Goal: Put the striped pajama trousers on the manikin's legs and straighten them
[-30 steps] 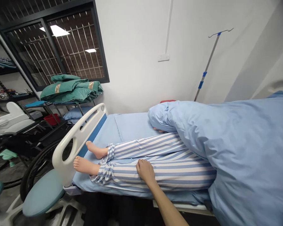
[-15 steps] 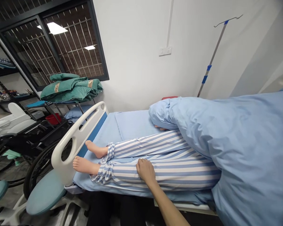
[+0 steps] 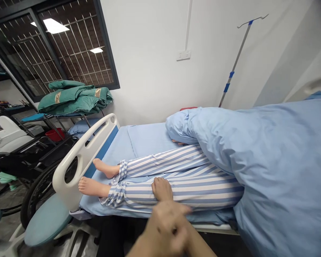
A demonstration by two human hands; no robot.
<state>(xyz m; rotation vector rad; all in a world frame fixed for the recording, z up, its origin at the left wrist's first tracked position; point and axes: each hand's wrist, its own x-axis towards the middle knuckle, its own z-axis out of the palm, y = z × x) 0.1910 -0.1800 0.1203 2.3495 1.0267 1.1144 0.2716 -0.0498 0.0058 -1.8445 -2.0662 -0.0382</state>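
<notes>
A manikin lies on the bed, its legs in blue-and-white striped trousers (image 3: 203,191) and its bare feet (image 3: 93,186) toward the footboard. My right hand (image 3: 162,189) rests on the nearer leg around the knee, its fingers curled over the cloth. In front of it, over the right wrist and forearm, is my left hand (image 3: 168,223), smeared by motion so its fingers are unclear. A thick light blue quilt (image 3: 273,153) covers the upper body and is folded back off the legs. Part of the manikin's hand (image 3: 178,142) shows at the quilt's edge.
A white footboard (image 3: 81,151) closes the bed's left end. Beyond it stand a wheelchair (image 3: 40,189), a blue-green stool (image 3: 44,219) and folded green quilts (image 3: 77,100). An IV pole (image 3: 235,64) rises behind the bed by the wall.
My left hand has come into view from below, in front of my right forearm. My right hand stays on the leg. The view has shifted slightly.
</notes>
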